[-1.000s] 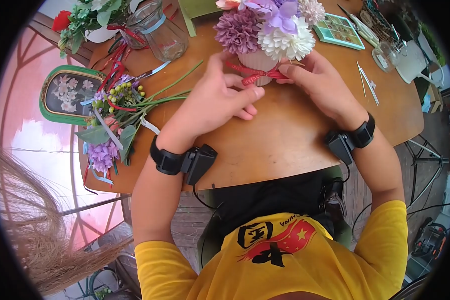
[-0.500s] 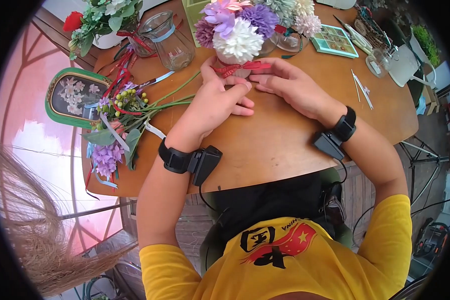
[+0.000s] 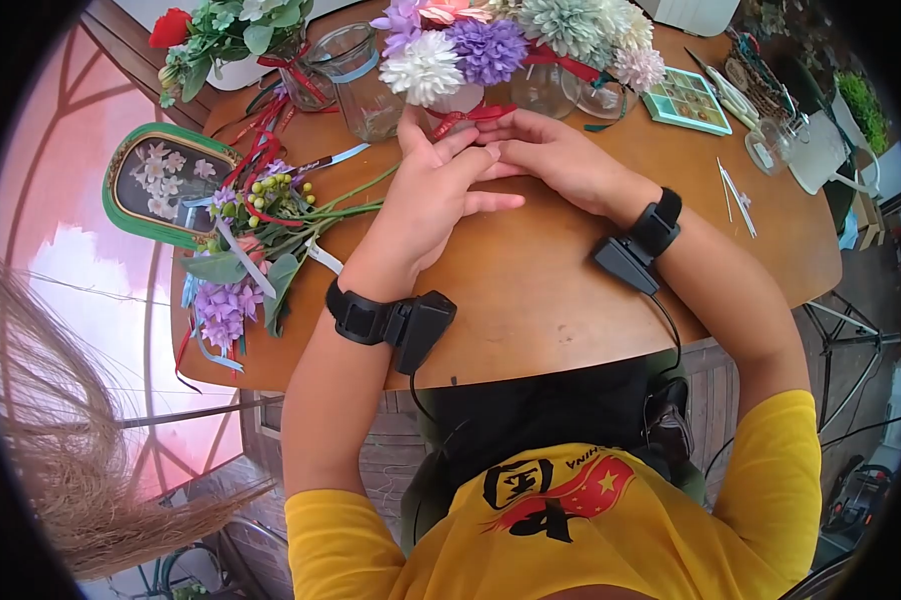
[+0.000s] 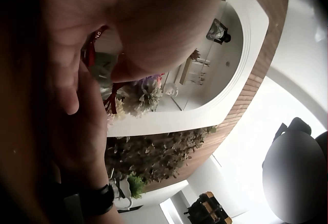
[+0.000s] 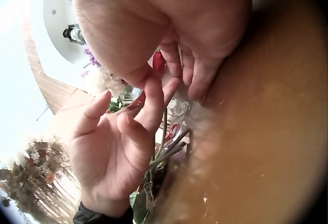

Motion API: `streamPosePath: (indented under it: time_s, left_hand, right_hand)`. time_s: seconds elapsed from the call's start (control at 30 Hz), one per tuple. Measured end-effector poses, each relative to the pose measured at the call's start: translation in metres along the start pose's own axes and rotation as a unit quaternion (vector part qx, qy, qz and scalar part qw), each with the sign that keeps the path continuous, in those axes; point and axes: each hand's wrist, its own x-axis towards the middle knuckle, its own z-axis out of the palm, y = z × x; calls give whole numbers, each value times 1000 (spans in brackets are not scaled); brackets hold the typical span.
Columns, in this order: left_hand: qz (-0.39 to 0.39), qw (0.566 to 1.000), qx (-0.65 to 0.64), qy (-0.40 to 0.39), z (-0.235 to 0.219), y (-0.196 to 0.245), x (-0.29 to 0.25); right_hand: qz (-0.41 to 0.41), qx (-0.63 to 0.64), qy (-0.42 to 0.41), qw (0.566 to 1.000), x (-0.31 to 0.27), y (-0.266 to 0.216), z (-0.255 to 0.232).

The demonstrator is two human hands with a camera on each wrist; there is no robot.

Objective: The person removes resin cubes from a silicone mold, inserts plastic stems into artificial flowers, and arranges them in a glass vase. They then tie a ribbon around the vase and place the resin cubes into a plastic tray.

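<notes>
In the head view a purple pompom flower (image 3: 488,50) and a white one (image 3: 421,72) stand above a pale vase (image 3: 463,99) tied with red ribbon (image 3: 483,111). My left hand (image 3: 434,190) is at the vase's near left side, fingers mostly straight and touching my right fingers. My right hand (image 3: 556,160) comes in from the right, thumb and fingers at the ribbon. The right wrist view shows red ribbon (image 5: 159,62) between the right thumb and fingers, with left fingertips (image 5: 170,87) right beside it. My hands hide most of the vase.
At left lie a flower bunch with purple blossoms (image 3: 223,310) and a green-framed flower picture (image 3: 124,222). A glass jar (image 3: 368,105) stands behind the left hand. At right are a compartment box (image 3: 686,100) and white sticks (image 3: 739,200).
The vase, flowers and both hands have shifted left in the head view, whose angle has also changed. The right hand has moved in against the left; the red bow is now largely covered.
</notes>
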Motion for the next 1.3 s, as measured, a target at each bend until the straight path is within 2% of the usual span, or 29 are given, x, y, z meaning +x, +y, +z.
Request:
streamPosePath:
  time_s: [0.13,0.33,0.43,0.53,0.73,0.83,1.03,1.13,1.23,1.3]
  left_hand:
    - [17,999,-25,14,-4,4,0]
    - [47,998,-16,37,-17,4,6]
    - [35,999,-2,38,-24,10,8]
    - [33,997,-5,72,-34,9,12]
    - [29,995,10,96,-40,17,12]
    - [17,998,6,67,-49,14,16]
    - [19,997,1,69,-46,11,16]
    - [22,997,-8,67,-51,10,18]
    - [19,997,-23,77,-50,9,18]
    - [15,997,-23,71,-48,9,18]
  right_hand:
    - [-3,37,-19,999,9,-3,6]
    - [-16,2,-65,998,16,-7,10]
    - [-12,-26,-68,997,23,-5,11]
    - [-10,-29,-49,998,21,-8,13]
    - [-10,-38,-68,997,19,-6,10]
    - [-33,-55,-69,996,20,-5,10]
    - [-31,-102,-86,991,22,-8,6]
    - [-46,-78,-78,993,21,-5,7]
    - [14,-20,-26,999,25,0,5]
    - [16,-25,14,999,25,3,5]
